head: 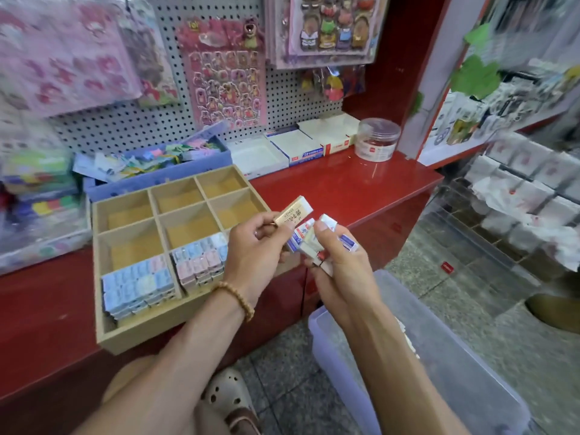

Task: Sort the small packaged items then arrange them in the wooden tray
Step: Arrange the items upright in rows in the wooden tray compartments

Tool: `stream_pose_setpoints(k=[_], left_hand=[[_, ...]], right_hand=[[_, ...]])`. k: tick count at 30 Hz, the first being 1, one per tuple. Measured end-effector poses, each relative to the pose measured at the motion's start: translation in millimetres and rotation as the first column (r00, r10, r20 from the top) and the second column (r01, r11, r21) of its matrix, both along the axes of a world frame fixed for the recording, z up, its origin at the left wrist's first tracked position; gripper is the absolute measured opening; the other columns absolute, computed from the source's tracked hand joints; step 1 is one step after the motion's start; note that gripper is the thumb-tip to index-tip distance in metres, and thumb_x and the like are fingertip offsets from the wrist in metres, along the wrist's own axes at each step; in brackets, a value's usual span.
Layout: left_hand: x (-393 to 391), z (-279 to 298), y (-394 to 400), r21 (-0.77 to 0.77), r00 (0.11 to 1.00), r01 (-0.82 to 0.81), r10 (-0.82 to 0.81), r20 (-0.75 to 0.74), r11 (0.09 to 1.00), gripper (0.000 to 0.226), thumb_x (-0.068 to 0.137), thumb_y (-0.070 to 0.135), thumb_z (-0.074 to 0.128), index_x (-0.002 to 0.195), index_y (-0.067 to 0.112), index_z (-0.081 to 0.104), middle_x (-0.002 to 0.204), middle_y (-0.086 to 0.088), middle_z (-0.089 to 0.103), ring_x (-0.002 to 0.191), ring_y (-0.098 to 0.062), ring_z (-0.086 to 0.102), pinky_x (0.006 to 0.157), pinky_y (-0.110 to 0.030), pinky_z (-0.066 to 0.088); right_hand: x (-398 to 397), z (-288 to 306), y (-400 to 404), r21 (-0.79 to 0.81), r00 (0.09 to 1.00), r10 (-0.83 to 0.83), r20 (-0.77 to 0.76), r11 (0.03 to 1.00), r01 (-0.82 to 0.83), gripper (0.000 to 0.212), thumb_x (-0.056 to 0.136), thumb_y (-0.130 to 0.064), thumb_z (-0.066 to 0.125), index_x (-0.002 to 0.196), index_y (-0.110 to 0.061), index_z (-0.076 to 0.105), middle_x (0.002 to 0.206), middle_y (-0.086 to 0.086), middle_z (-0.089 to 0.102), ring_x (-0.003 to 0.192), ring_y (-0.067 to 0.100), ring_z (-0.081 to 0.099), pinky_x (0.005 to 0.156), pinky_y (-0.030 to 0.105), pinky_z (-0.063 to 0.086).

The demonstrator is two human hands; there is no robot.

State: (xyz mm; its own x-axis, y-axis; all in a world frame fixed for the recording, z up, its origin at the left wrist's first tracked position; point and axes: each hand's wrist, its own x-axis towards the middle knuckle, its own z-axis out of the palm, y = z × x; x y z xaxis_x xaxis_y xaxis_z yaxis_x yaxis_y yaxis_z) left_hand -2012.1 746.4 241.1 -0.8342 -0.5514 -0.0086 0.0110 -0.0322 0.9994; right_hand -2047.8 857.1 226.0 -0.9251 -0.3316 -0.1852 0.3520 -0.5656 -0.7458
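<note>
Left hand pinching a gold-sleeved eraser, long axis up-right, right hand clutching several packets, both just right of the wooden tray, left nearer.

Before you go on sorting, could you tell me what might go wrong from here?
1. The right hand grips several small erasers in a loose bunch above the floor and the plastic bin; one could slip out.
2. The wooden tray seems to overhang the red counter edge; a nudge from the left hand, which holds a gold-sleeved eraser, might tip it.
</note>
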Motion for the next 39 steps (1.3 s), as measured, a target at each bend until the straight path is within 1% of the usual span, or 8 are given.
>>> stream_pose_setpoints(k=[5, 8, 15, 26, 31, 34, 36, 39], left_hand=[[5.0, 19.4, -55.4, -0.026, 0.994, -0.109, 0.109, 0.008, 0.994, 0.002, 0.09, 0.012, 0.067, 0.088, 0.011, 0.066, 0.064, 0.001, 0.063, 0.062, -0.014, 0.062, 0.05, -0.024, 0.052], [4.6, 18.6, -98.9, -0.228, 0.988, -0.124, 0.141, 0.06, 0.966, 0.005, 0.087, 0.019, 0.071, 0.083, 0.017, 0.07, 0.072, -0.003, 0.062, 0.062, -0.012, 0.057, 0.059, -0.028, 0.05], [-23.6, -0.8, -180.8, -0.755, 0.929, -0.008, 0.285, 0.237, 0.656, 0.008, 0.084, 0.023, 0.074, 0.083, 0.026, 0.067, 0.083, 0.003, 0.069, 0.079, -0.017, 0.063, 0.075, -0.032, 0.052], [-58.6, -37.3, -207.9, -0.898, 0.921, 0.194, 0.242, 0.306, 0.395, 0.015, 0.081, 0.036, 0.075, 0.082, 0.024, 0.067, 0.086, 0.006, 0.058, 0.088, -0.018, 0.05, 0.075, -0.032, 0.041], [-55.1, -33.3, -207.6, -0.881, 0.922, 0.179, 0.238, 0.305, 0.438, 0.036, 0.08, 0.046, 0.074, 0.107, 0.023, 0.066, 0.1, 0.001, 0.06, 0.103, -0.022, 0.051, 0.09, -0.037, 0.043], [-47.8, -19.3, -196.9, -0.88, 0.951, 0.044, 0.25, 0.181, 0.472, 0.034, 0.087, 0.047, 0.064, 0.108, 0.02, 0.066, 0.101, -0.001, 0.06, 0.104, -0.021, 0.05, 0.09, -0.036, 0.043], [-38.3, -6.6, -183.2, -0.806, 0.98, 0.016, 0.15, 0.13, 0.591, 0.024, 0.09, 0.043, 0.061, 0.097, 0.021, 0.069, 0.09, 0.002, 0.066, 0.091, -0.018, 0.06, 0.081, -0.031, 0.048], [-25.1, 8.9, -160.8, -0.524, 0.983, 0.17, -0.105, 0.152, 0.835, 0.012, 0.089, 0.03, 0.067, 0.088, 0.019, 0.071, 0.078, -0.004, 0.073, 0.073, -0.021, 0.07, 0.069, -0.029, 0.056]], right_hand=[[-10.2, 17.3, -40.5, -0.004, 0.998, 0.043, 0.04, 0.999, -0.043, 0.01, 0.094, -0.008, 0.063, 0.085, -0.009, 0.059, 0.074, 0.01, 0.067, 0.064, 0.017, 0.065, 0.047, 0.02, 0.047], [-21.2, 21.1, -59.8, 0.073, 0.998, 0.045, 0.049, 0.996, -0.049, 0.007, 0.092, -0.01, 0.066, 0.087, -0.011, 0.062, 0.073, 0.007, 0.067, 0.062, 0.014, 0.065, 0.046, 0.02, 0.047], [-45.3, 13.6, -90.3, 0.152, 0.998, 0.037, 0.047, 0.987, -0.043, 0.009, 0.09, -0.01, 0.069, 0.088, -0.011, 0.061, 0.072, 0.008, 0.068, 0.059, 0.014, 0.065, 0.046, 0.02, 0.044], [-56.1, 5.2, -111.4, 0.202, 0.994, 0.088, 0.056, 0.975, -0.098, 0.011, 0.091, -0.015, 0.07, 0.099, -0.01, 0.065, 0.082, 0.008, 0.075, 0.069, 0.016, 0.072, 0.05, 0.022, 0.052], [-53.4, 4.2, -115.8, 0.178, 0.99, 0.121, 0.065, 0.975, -0.131, 0.009, 0.09, -0.017, 0.07, 0.096, -0.013, 0.065, 0.084, 0.007, 0.075, 0.072, 0.015, 0.07, 0.055, 0.022, 0.05], [-49.7, 6.4, -119.2, 0.158, 0.988, 0.136, 0.072, 0.977, -0.146, 0.01, 0.092, -0.017, 0.069, 0.099, -0.012, 0.065, 0.084, 0.007, 0.075, 0.068, 0.013, 0.07, 0.055, 0.023, 0.05], [-46.8, 8.1, -122.4, 0.141, 0.988, 0.142, 0.067, 0.979, -0.15, 0.007, 0.092, -0.016, 0.068, 0.095, -0.012, 0.064, 0.078, 0.005, 0.073, 0.064, 0.012, 0.068, 0.054, 0.022, 0.05], [-40.4, 9.9, -127.0, 0.125, 0.987, 0.152, 0.059, 0.979, -0.158, 0.008, 0.092, -0.017, 0.067, 0.088, -0.014, 0.062, 0.069, 0.001, 0.067, 0.059, 0.01, 0.062, 0.053, 0.021, 0.048]])
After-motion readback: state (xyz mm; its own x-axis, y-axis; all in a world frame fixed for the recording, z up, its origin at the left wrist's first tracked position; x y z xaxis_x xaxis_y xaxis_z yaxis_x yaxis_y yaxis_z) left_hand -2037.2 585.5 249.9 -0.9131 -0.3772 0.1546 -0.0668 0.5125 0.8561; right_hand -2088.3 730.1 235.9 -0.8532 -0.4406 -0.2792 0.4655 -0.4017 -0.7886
